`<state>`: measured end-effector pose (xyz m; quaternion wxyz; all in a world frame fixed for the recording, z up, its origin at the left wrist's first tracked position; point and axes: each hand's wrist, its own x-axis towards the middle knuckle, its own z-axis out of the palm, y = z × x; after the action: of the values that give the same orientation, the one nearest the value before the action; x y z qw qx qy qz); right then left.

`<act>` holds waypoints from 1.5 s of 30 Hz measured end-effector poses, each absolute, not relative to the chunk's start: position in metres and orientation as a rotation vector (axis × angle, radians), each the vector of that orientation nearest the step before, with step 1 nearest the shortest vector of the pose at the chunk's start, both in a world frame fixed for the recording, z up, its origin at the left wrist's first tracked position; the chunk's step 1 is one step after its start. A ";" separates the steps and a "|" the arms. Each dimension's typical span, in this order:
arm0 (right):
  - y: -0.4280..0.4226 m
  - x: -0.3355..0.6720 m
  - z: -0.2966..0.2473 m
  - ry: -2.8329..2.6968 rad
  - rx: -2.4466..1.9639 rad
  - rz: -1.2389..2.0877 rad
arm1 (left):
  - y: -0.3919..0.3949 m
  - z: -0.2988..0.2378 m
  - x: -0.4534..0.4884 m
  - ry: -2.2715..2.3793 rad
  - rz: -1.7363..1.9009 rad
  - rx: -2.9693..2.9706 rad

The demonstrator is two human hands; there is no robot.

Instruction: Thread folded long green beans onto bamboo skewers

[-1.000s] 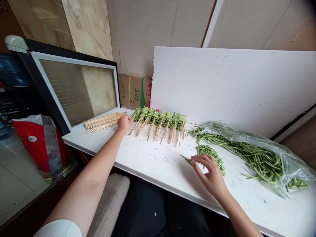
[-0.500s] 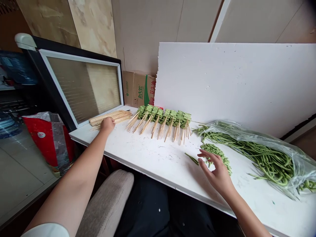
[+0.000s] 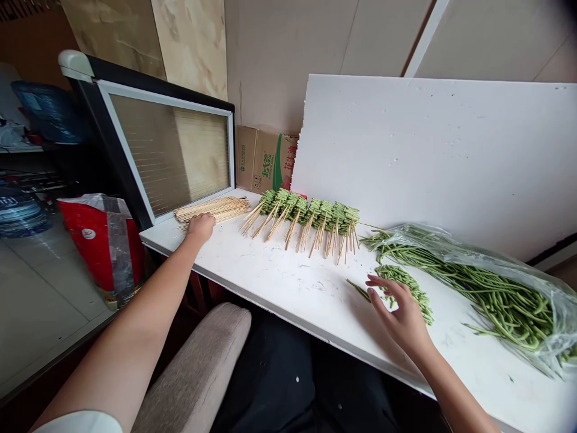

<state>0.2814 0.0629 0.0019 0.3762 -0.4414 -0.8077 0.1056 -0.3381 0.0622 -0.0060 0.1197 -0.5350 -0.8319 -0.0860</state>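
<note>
My left hand (image 3: 201,227) is closed at the near edge of a pile of bamboo skewers (image 3: 225,208). Its fingertips are turned away, so whatever they grip is hidden; a few thin skewer ends poke out beside it. Over the near edge of a heap of cut green bean pieces (image 3: 412,291) hovers my right hand (image 3: 401,313), fingers spread and nothing in them. A few longer bean pieces (image 3: 358,290) lie just left of that hand. Between the hands, a row of skewered green beans (image 3: 311,210) is stacked, bare stick ends toward me.
A clear plastic bag (image 3: 451,243) of long green beans (image 3: 509,300) covers the right of the white table (image 3: 270,276). Behind stand a white board (image 3: 406,144) and a cardboard box (image 3: 265,159). A framed glass panel (image 3: 180,156) borders the left end; a grey armrest (image 3: 202,361) is below.
The view has turned slightly left, so everything sits further right. Both hands keep nearly the same places and shapes, left at the skewers, right above the cut beans.
</note>
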 end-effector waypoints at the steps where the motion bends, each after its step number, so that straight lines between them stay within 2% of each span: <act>1: 0.064 0.283 0.002 -2.051 -1.146 0.284 | 0.063 -0.006 -0.337 -2.425 -0.228 -1.574; 13: 0.077 0.308 0.005 -1.955 -1.194 0.275 | 0.073 -0.002 -0.331 -2.399 -0.130 -1.605; 18: 0.086 0.311 -0.003 -2.163 -1.123 0.082 | 0.071 -0.003 -0.331 -2.392 -0.135 -1.554; 26: 0.091 0.298 -0.013 -2.335 -1.164 -0.106 | 0.052 0.009 -0.318 -2.436 -0.528 -1.309; 32: 0.091 0.290 -0.016 -2.307 -1.219 -0.002 | 0.031 0.033 -0.260 -1.978 -0.938 -1.630; 41: 0.075 0.290 0.004 -2.148 -1.133 0.227 | 0.008 -0.001 -0.135 -1.811 -0.840 -2.368; 45: 0.066 0.289 0.015 -2.113 -1.047 0.347 | 0.008 -0.012 -0.111 -1.760 -0.718 -2.450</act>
<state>0.2888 0.0655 0.0146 0.3701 -0.4079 -0.8236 0.1353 -0.1108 0.0084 -0.0118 0.0203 -0.7899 -0.5675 -0.2314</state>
